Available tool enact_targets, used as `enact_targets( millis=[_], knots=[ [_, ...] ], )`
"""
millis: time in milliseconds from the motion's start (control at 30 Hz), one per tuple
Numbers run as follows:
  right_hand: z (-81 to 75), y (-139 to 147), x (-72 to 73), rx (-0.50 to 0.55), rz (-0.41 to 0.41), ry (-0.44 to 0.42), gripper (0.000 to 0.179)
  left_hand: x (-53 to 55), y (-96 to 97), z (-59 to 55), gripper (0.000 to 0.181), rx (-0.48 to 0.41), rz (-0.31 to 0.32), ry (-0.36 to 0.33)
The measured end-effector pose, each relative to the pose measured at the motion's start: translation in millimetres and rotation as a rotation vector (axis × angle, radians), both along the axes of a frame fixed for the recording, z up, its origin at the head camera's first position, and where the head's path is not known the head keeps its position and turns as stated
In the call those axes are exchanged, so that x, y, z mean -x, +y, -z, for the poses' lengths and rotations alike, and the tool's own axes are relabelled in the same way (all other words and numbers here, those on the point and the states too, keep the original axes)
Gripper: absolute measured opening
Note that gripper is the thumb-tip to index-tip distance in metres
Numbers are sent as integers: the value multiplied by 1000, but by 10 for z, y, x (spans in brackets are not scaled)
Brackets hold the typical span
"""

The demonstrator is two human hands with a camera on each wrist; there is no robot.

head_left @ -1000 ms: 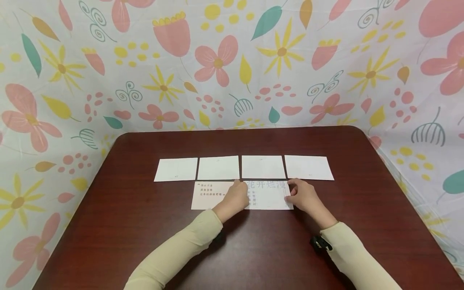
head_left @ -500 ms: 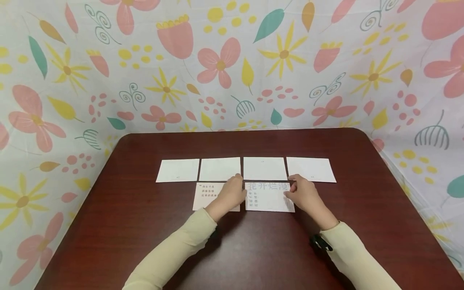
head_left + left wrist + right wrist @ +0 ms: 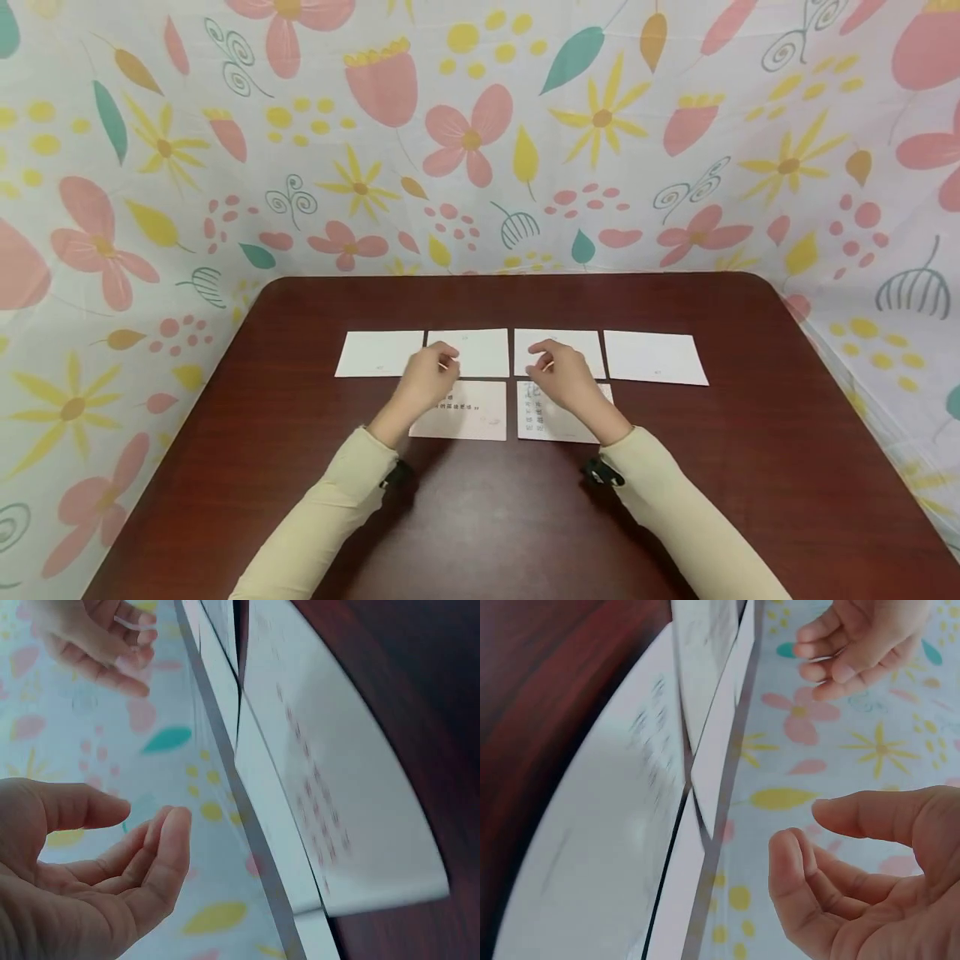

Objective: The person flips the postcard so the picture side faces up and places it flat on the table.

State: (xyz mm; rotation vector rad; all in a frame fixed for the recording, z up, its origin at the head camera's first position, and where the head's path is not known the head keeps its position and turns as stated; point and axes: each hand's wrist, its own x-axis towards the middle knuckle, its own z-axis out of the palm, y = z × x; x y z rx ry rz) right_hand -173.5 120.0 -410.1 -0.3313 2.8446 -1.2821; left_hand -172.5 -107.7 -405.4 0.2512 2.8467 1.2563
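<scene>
A pinkish card (image 3: 468,423) with printed writing and a white card (image 3: 551,427) with bluish writing lie side by side on the dark wooden table, a narrow gap between them. Over the pinkish card and the row behind it hovers my left hand (image 3: 426,379), fingers loosely curled, nothing held. My right hand (image 3: 564,379) is likewise raised over the written white card, covering part of it. In the left wrist view, thumb and fingertips of the left hand (image 3: 112,870) stand apart; the right hand (image 3: 862,881) shows the same in its own wrist view.
Behind these two, a row of several blank-looking white cards runs across the table, from the leftmost white card (image 3: 378,354) to the rightmost white card (image 3: 656,358). A flower-patterned cloth (image 3: 480,208) hangs beyond the table's (image 3: 480,533) far edge.
Both hands have let go of the front cards and lifted; the left hand moved left, the right hand slightly left. A gap has opened between the two front cards. The head view has shifted slightly.
</scene>
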Motion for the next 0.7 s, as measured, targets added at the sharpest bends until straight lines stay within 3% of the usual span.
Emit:
enact_targets(
  millis=[167, 400, 500, 700],
  knots=[
    [-14, -207, 102, 63, -55, -7, 29, 102, -320, -7, 24, -60, -125, 39],
    [7, -521, 278, 159, -89, -19, 25, 241, -770, -1, 24, -70, -315, 94],
    [38, -657, 362, 211, -81, -28, 22, 286, -929, 5, 26, -67, -363, 81],
    [85, -929, 494, 306, -85, -61, 23, 342, -1192, 27, 33, -94, -417, -16]
  ],
)
